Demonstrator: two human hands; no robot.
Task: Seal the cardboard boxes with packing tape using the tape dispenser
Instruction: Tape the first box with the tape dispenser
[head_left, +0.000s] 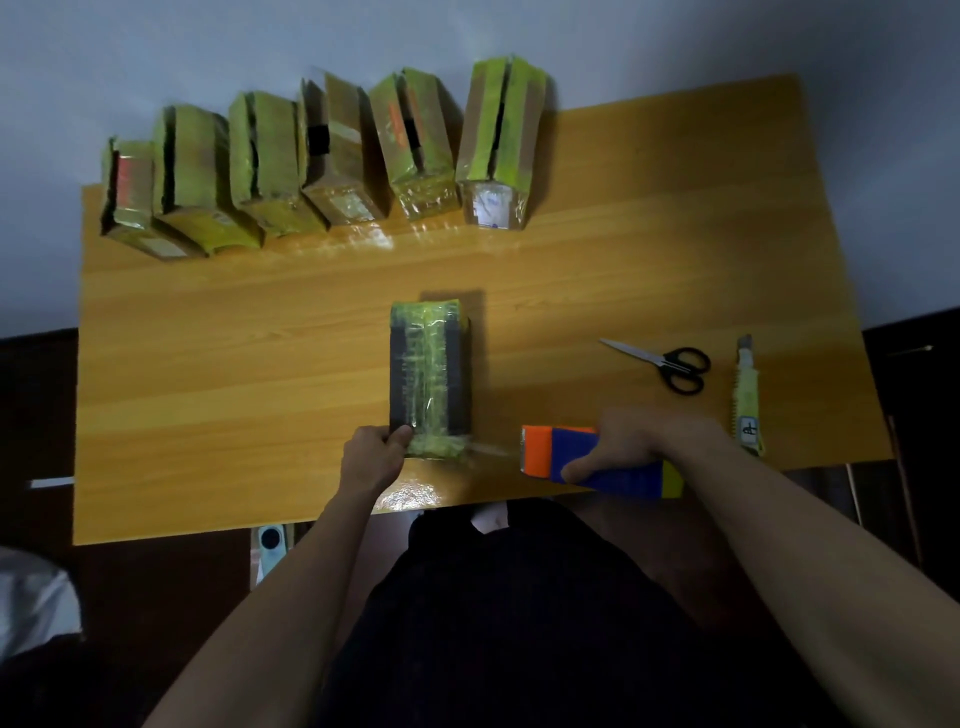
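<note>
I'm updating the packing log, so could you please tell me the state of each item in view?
Dark box: flat, top seam taped, left hand gripping its near corner.
Tape dispenser: gripped by right hand, tape strip running to the box.
Six boxes: in a row, seams gaping.
Scissors: closed.
Utility knife: lying idle.

Box (430, 374) mid-table (208, 415); six boxes (322, 156) behind; dispenser (597, 460), scissors (670, 364) right.

Dark cardboard box (430, 371) lies flat at table centre, long axis toward 12 o'clock, top seam covered by yellowish tape. Blue-and-orange tape dispenser (597, 460) at its 4 o'clock; clear tape strip (493, 448) spans between them. Six taped boxes (322, 156) stand in a row at 11 o'clock.
</note>
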